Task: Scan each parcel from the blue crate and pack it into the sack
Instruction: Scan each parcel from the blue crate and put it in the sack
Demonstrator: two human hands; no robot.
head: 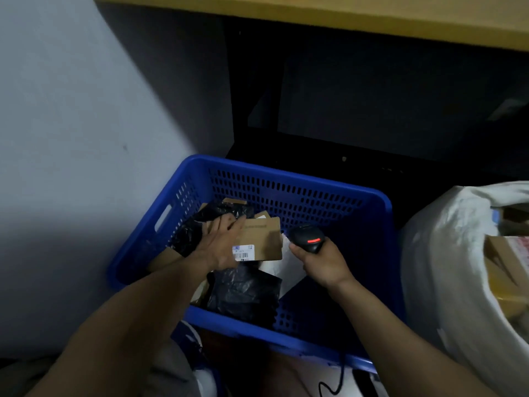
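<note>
My left hand [220, 245] was in the crate [286, 179] at the middle of the frame, gripping a flat cardboard parcel [263, 239] by its left edge, thumb across its face. The parcel's label [243, 253] faced up at its lower left corner. My right hand [320, 262] was wrapped around the black scanner [307, 239], just right of the parcel, with a red light showing on its head. Its cable [335, 382] ran down at the bottom of the frame.

Under and around the parcel lay 2 black bags, 1 [246, 290] toward the crate's near wall and 1 [200, 224] behind my left hand, plus a white mailer [289, 262] below the scanner. More cardboard showed beneath them.

The sack [446, 253] stood at the right edge of the frame, touching the crate, open, with boxes [503, 267] inside. The desk [315, 12] ran across the top, and a grey wall [71, 110] filled the left.
</note>
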